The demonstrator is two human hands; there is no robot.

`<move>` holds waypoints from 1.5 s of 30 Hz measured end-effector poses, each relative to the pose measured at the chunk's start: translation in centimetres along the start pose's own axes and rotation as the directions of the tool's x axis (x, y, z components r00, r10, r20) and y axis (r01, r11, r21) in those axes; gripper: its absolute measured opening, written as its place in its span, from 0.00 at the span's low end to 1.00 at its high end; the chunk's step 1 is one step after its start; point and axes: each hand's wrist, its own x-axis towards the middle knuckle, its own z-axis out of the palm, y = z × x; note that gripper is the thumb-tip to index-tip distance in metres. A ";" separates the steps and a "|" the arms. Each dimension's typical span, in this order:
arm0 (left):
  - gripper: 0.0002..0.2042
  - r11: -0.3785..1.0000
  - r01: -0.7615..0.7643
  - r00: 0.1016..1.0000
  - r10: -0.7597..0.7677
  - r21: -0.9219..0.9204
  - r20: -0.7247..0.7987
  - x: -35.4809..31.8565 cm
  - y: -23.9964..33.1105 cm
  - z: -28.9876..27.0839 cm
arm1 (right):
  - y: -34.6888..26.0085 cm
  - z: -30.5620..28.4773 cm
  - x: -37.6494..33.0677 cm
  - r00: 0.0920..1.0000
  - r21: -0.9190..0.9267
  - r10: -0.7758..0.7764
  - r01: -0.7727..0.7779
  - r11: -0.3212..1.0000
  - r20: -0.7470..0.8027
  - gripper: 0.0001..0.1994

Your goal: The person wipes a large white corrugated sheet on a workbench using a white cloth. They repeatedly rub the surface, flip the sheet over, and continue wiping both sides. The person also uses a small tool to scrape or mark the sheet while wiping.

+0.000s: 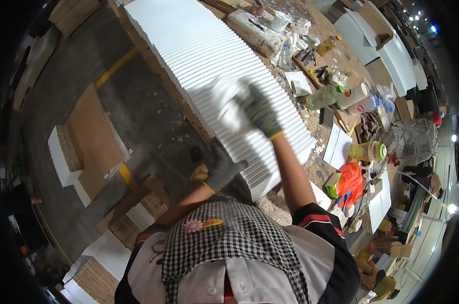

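Note:
A long white ribbed panel [209, 55] stretches away from my waist across the bench. My right hand [260, 110], in a grey-green knit glove with a yellow cuff edge, is closed on a white cloth [228, 104] against the ridges. Both hand and cloth are smeared by motion, so the finger details are lost. At the panel's near left edge is my left hand [222, 174], in a dark grey glove. Its thumb reaches over the panel's edge and the fingers are apart, with nothing seen in them.
On the bench [318, 169] right of the panel lie a green bottle [324, 97], a yellow-green jar [367, 151], a red plastic bag [350, 183], papers and tools. A wire fan cage [414, 140] stands farther right. Cardboard pieces [95, 147] lie on the floor at left.

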 end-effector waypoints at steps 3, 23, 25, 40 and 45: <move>0.73 0.991 -0.132 0.987 0.128 -0.032 -0.096 0.2 -0.5 0.4 | 0.7 -4.7 4.6 0.925 -0.791 0.159 -0.377 0.481 -0.344 0.34; 0.57 0.948 -0.317 0.765 0.271 0.025 -0.585 7.3 1.0 -11.6 | 0.4 7.7 15.3 0.930 -0.839 0.170 -0.367 0.402 -0.326 0.24; 0.46 0.914 -0.405 0.811 0.356 -0.008 -0.464 10.2 -0.9 -12.9 | 0.2 14.8 12.6 0.984 -0.895 -0.118 -0.066 0.441 -0.131 0.23; 0.70 0.931 -0.347 0.786 0.355 0.115 -0.506 15.0 -1.9 -15.2 | 1.2 8.5 17.9 0.944 -0.901 0.047 -0.325 0.288 -0.325 0.34; 0.66 0.927 -0.256 0.905 0.330 0.274 -0.269 17.0 -3.2 -15.6 | -1.4 20.0 13.4 0.989 -0.817 0.059 0.079 0.572 0.137 0.34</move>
